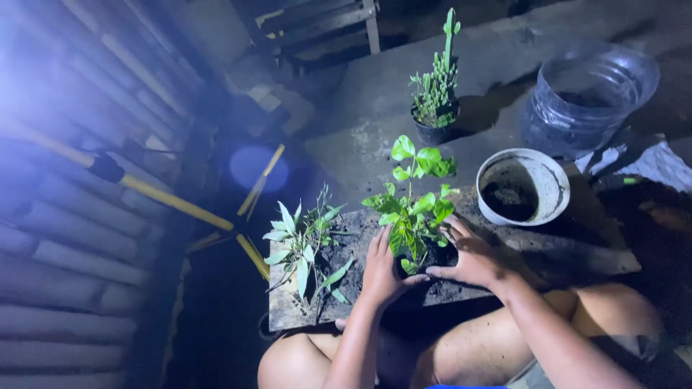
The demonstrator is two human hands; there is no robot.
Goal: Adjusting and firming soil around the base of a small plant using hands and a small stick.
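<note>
Leafy green plant (pixel 414 205) sits in a small dark pot (pixel 432 256) on the soil-covered board (pixel 303 302), about mid-frame, right in front of the person's bare knees. Both hands cup the pot — left hand (pixel 382 266) against its left side, fingers together and pointing up along the stems; right hand (pixel 472 256) on the right side, fingers spread a bit and curled round the rim, thumb pointing in toward the left hand. Can't tell if the pot is lifted or resting on the board. Loose dark soil lies scattered round the pot. Just left on the same board: a loose plant with long pale leaves (pixel 303 245), lying on its side, apart from the hands. Right of the pot, near the right hand: a white bucket (pixel 555 187) with soil at the bottom. Behind, well apart — a cactus in a black pot (pixel 437 101) and a clear plastic container (pixel 587 94) on the concrete floor. Yellow-handled tool (pixel 173 202) leans at left by the corrugated wall (pixel 72 274).
</note>
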